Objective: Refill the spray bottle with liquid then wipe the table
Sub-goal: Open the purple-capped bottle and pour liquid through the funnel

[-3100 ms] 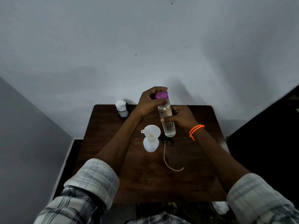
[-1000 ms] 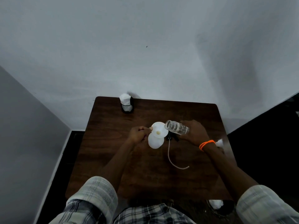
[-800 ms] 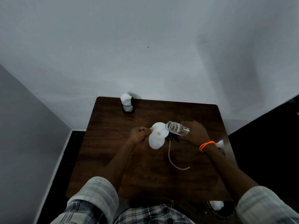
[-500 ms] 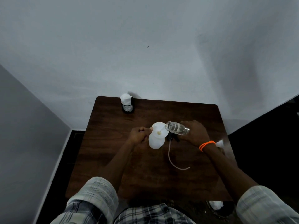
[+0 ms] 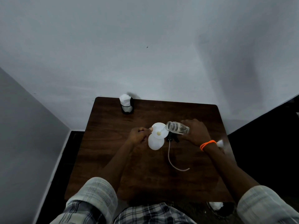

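A white spray bottle body (image 5: pixel 155 143) stands mid-table with a white funnel (image 5: pixel 159 130) in its neck. My left hand (image 5: pixel 139 135) pinches the funnel's left rim. My right hand (image 5: pixel 195 132) holds a clear bottle (image 5: pixel 178 128) tipped nearly flat, its open mouth over the funnel's right edge. The black spray head (image 5: pixel 172 137) lies just right of the white bottle, and its thin tube (image 5: pixel 174 162) trails toward me. The clear bottle's purple cap is out of sight.
A black mesh holder stuffed with white tissue (image 5: pixel 127 104) stands at the far left of the dark wooden table (image 5: pixel 145 183). A white object (image 5: pixel 220 143) shows at the right edge behind my wrist. Walls close in behind and to the left.
Three seconds ago both hands held the capped clear bottle upright. Now it is uncapped and tipped over the funnel, with my left hand on the funnel. Over the last second almost nothing has moved.
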Motion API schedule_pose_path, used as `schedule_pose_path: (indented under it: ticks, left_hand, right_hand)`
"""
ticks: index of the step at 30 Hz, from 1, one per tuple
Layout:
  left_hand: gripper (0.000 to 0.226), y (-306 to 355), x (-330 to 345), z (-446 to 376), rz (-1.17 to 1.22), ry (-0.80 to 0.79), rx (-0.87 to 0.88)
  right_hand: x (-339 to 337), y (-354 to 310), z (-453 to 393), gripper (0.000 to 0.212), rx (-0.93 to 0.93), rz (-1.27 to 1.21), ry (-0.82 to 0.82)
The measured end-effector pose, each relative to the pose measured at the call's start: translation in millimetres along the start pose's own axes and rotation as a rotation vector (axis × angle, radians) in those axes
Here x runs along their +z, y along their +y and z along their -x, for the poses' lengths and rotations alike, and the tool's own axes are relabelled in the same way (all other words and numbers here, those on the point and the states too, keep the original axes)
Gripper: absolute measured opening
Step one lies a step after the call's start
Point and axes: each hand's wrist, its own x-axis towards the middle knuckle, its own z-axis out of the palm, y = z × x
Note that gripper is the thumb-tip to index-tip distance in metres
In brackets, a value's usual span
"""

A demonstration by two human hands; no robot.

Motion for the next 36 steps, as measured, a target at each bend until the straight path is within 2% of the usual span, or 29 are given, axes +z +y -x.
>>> schedule_pose_path:
  ticks: [5,14,22,36]
  left_hand:
    - [0.035,1.5,1.1,0.2,-0.011,-0.002,-0.001]
    - [0.045,1.6,1.2,-2.2,-0.032,0.014,-0.012]
    - [0.046,-0.1,1.6,-2.1,-0.025,0.018,-0.007]
    - [0.034,-9.6,-3.3,-3.7,-0.026,0.021,0.012]
  right_hand:
    - [0.1,6.0,-1.5,0.083,0.009,0.055,-0.034]
    - [-4.4,10.9,-5.1,0.069,-0.013,0.095,-0.064]
    - [-4.8,13.9,-7.4,0.070,-0.025,0.117,-0.075]
    - [-11.5,11.3,-5.4,0.067,-0.042,0.146,-0.066]
